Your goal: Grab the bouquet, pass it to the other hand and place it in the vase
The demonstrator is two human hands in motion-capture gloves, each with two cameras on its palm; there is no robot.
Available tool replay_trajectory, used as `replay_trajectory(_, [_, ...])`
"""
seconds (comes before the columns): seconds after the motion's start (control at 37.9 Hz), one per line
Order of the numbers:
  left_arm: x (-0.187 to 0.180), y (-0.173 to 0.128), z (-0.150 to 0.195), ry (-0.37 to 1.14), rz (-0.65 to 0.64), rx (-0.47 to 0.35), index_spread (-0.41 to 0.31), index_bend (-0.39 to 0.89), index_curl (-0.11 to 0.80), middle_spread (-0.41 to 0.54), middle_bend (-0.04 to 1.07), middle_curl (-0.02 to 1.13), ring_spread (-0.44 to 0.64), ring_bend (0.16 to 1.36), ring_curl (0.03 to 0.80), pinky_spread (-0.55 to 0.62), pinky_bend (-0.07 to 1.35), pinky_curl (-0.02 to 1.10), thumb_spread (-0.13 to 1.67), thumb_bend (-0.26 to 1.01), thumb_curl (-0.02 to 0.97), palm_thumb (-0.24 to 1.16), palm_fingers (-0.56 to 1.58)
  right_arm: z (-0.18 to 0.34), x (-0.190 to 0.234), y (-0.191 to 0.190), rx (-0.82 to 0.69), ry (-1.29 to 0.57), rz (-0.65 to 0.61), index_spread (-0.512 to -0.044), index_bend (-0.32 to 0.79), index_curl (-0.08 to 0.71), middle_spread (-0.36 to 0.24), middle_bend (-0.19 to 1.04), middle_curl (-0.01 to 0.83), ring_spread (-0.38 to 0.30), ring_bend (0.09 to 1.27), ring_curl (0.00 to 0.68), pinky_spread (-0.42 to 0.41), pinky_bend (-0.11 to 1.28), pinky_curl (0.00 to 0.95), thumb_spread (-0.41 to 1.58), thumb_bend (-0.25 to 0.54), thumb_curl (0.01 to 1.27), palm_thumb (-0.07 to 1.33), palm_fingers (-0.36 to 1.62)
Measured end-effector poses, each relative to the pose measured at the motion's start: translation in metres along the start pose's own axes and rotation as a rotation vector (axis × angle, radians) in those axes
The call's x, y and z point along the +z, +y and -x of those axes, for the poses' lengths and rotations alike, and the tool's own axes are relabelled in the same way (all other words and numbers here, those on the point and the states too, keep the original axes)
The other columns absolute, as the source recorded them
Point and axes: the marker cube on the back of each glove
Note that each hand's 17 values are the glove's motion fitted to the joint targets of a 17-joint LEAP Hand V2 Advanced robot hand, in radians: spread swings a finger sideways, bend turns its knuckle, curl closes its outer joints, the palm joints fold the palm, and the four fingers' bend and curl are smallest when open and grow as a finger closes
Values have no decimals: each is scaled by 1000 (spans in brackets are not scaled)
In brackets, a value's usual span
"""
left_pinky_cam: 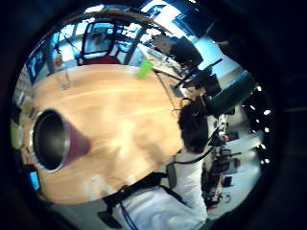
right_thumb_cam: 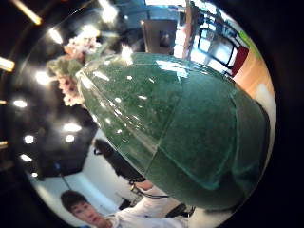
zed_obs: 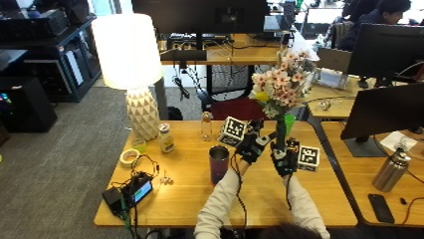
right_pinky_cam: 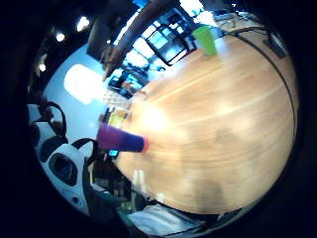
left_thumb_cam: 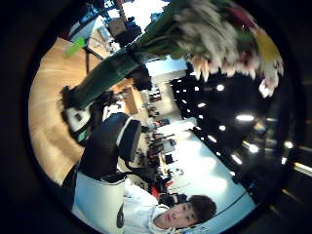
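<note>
The bouquet (zed_obs: 282,84) of pink, white and yellow flowers stands upright above the table's far right part. My right hand (zed_obs: 285,160) grips its dark green wrapped stem (zed_obs: 281,133) from below. That wrap (right_thumb_cam: 180,128) fills the right thumb side palm view, with blooms (right_thumb_cam: 76,61) beyond it. My left hand (zed_obs: 252,147) hovers just left of the stem with relaxed fingers, apart from it and holding nothing. From the left palm the stem (left_thumb_cam: 112,73) and the blooms (left_thumb_cam: 229,34) show a little way off. The vase (zed_obs: 218,164), a purple metal tumbler, stands upright on the table left of both hands, its open mouth (left_pinky_cam: 53,141) towards the left palm.
On the wooden table (zed_obs: 179,194) a white lamp (zed_obs: 132,64) stands at the far left with two small bottles (zed_obs: 165,139) and a tape roll (zed_obs: 129,157). A device with cables (zed_obs: 132,191) lies at the near left. A green cup (right_pinky_cam: 205,39) stands at the far edge.
</note>
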Motion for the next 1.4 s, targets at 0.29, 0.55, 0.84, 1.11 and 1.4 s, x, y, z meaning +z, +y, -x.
replay_trajectory(0.29, [20,0,-26,213,-89,87,14,58,306,79,174,306,60,564,348,149,362,384,1016,-36,290,315,383,-7,50,34,6,-162,80,-177,524,558,-148,872,654,-187,999,574,-243,718,497,958,-16,483,1021,1408])
replay_trajectory(0.55, [22,-5,-7,169,-306,18,-69,127,280,-83,200,321,-158,612,324,-145,520,376,948,-5,314,379,939,-1,75,61,55,-237,87,-176,515,575,-145,882,651,-186,1012,572,-242,728,501,935,-19,517,1020,1398])
replay_trajectory(0.84, [-3,3,-12,153,-365,95,-293,411,425,-313,611,505,-360,697,421,-382,513,421,624,75,486,743,1525,4,89,77,-118,-278,316,-179,422,573,-145,890,646,-187,1030,567,-256,735,496,879,-38,549,970,1361])
replay_trajectory(1.11, [-62,7,-58,85,-430,188,-350,504,495,-354,706,553,-386,764,462,-417,571,442,425,18,584,813,1469,-21,66,49,-353,86,305,-192,119,484,-114,652,549,-183,858,491,-260,711,454,825,-66,544,811,1112])
replay_trajectory(1.4, [-145,-10,-55,-9,-666,263,-369,530,535,-366,748,565,-394,802,481,-423,608,452,331,-24,658,837,1434,-16,46,43,-223,-172,284,-209,72,377,-68,542,495,-165,743,441,-200,622,412,986,-34,469,671,1127])
